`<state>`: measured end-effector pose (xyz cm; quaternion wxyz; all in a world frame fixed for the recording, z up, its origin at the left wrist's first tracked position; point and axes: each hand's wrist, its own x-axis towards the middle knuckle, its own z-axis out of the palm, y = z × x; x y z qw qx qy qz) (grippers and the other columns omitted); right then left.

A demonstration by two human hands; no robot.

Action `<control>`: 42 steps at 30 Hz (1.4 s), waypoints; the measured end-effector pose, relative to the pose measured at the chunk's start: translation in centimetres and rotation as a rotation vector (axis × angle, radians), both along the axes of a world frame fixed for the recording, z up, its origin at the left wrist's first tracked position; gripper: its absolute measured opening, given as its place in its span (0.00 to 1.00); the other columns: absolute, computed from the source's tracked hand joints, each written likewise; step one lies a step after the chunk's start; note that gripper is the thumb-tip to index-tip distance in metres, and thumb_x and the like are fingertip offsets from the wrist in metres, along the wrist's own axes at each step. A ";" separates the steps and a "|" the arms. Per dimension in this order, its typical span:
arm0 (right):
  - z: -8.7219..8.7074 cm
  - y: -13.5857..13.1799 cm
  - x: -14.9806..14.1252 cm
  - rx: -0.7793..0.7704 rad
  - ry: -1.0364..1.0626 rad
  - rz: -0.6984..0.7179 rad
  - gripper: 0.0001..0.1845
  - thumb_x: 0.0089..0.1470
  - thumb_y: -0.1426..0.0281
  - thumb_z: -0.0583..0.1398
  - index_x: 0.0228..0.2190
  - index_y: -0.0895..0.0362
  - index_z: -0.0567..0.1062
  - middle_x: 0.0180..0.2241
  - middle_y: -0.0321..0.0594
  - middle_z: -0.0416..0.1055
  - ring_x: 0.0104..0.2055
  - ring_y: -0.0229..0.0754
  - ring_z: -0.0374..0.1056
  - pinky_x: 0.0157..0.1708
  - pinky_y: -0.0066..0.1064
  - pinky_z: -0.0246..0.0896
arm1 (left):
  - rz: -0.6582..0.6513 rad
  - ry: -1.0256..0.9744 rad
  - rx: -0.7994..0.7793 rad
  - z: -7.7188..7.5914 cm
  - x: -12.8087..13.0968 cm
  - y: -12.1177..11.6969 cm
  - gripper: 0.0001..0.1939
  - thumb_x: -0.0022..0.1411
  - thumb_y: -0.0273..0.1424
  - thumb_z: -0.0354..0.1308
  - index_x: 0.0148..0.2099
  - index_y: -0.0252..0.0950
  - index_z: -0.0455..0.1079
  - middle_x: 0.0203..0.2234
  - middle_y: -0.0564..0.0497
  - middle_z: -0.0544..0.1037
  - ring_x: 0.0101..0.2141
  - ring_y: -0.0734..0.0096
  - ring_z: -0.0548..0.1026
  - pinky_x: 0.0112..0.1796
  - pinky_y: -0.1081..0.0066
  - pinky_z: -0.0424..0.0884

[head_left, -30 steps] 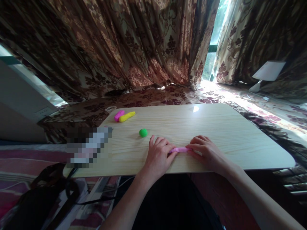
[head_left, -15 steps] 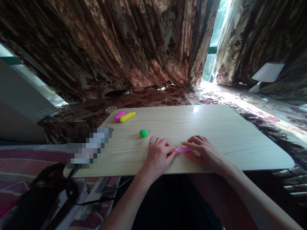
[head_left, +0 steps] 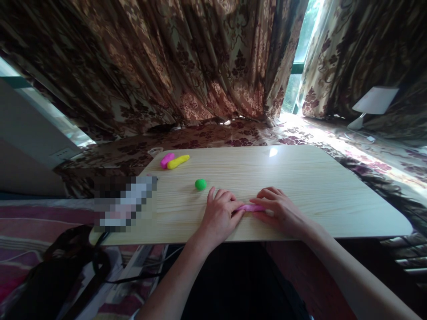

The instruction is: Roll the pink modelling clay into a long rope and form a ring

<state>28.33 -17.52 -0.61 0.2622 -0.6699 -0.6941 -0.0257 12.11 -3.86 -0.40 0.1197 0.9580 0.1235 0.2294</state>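
A thin pink roll of modelling clay (head_left: 251, 208) lies across the front part of the wooden tabletop (head_left: 333, 200). My left hand (head_left: 220, 214) pinches its left end between thumb and forefinger. At the other end, my right hand (head_left: 278, 209) has its thumb and fingers closed around the roll, hiding that tip. Beyond my left hand sits a green clay ball (head_left: 200, 184), apart from it. Farther back on the left, a yellow clay stick (head_left: 178, 162) rests beside a brighter pink clay piece (head_left: 167, 160).
A blurred-out object (head_left: 128, 204) lies along the table's left edge, with a black strap below it. Patterned curtains (head_left: 200, 62) hang behind the table. A white lamp (head_left: 375, 101) stands on the sill at the right.
My right hand has shifted slightly left along the pink roll. The left hand keeps its pinch, and the other clay pieces stay where they were on the table.
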 end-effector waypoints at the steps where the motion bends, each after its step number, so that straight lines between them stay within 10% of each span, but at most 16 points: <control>1: 0.1 0.1 -0.1 -0.001 0.000 0.001 0.13 0.57 0.66 0.58 0.45 0.50 0.74 0.37 0.42 0.69 0.42 0.45 0.61 0.43 0.39 0.57 | 0.004 0.006 0.004 0.0 0.0 0.0 0.07 0.61 0.33 0.55 0.38 0.44 0.75 0.32 0.52 0.71 0.40 0.65 0.65 0.52 0.54 0.51; 10: 0.5 -0.1 -0.1 -0.044 -0.041 0.008 0.11 0.59 0.68 0.55 0.42 0.52 0.75 0.36 0.42 0.70 0.43 0.45 0.62 0.45 0.40 0.57 | -0.006 0.100 0.004 0.6 -0.6 -0.4 0.12 0.65 0.35 0.48 0.44 0.44 0.72 0.39 0.51 0.73 0.45 0.64 0.67 0.56 0.52 0.47; 15: 0.3 -0.7 -1.3 -0.074 -0.073 -0.046 0.21 0.58 0.71 0.54 0.54 0.57 0.65 0.51 0.47 0.65 0.54 0.48 0.58 0.55 0.44 0.50 | 0.007 0.191 -0.006 -0.2 -1.9 -1.1 0.24 0.67 0.38 0.43 0.63 0.39 0.51 0.60 0.47 0.58 0.60 0.63 0.52 0.59 0.54 0.45; 23: 0.7 -4.0 -4.9 -0.099 -0.049 -0.004 0.23 0.60 0.74 0.49 0.57 0.54 0.59 0.58 0.41 0.60 0.60 0.41 0.52 0.61 0.42 0.40 | -0.057 0.298 0.075 0.6 -5.4 -3.6 0.27 0.67 0.36 0.42 0.66 0.40 0.42 0.63 0.52 0.51 0.62 0.67 0.47 0.60 0.54 0.42; 28: 2.2 -3.3 -5.4 -0.059 -0.012 -0.050 0.23 0.60 0.75 0.48 0.56 0.54 0.61 0.54 0.41 0.65 0.55 0.38 0.60 0.61 0.40 0.41 | -0.017 0.211 0.044 0.7 -5.7 -3.4 0.21 0.66 0.30 0.43 0.61 0.41 0.55 0.58 0.52 0.63 0.59 0.66 0.56 0.60 0.52 0.42; 42: 0.0 0.3 -6.2 -0.214 -0.125 -0.120 0.34 0.59 0.54 0.49 0.59 0.63 0.56 0.62 0.51 0.48 0.64 0.50 0.41 0.61 0.49 0.36 | 0.115 -0.033 -0.113 -0.2 -4.8 -0.7 0.09 0.61 0.28 0.53 0.41 0.43 0.72 0.36 0.51 0.73 0.41 0.66 0.69 0.53 0.55 0.54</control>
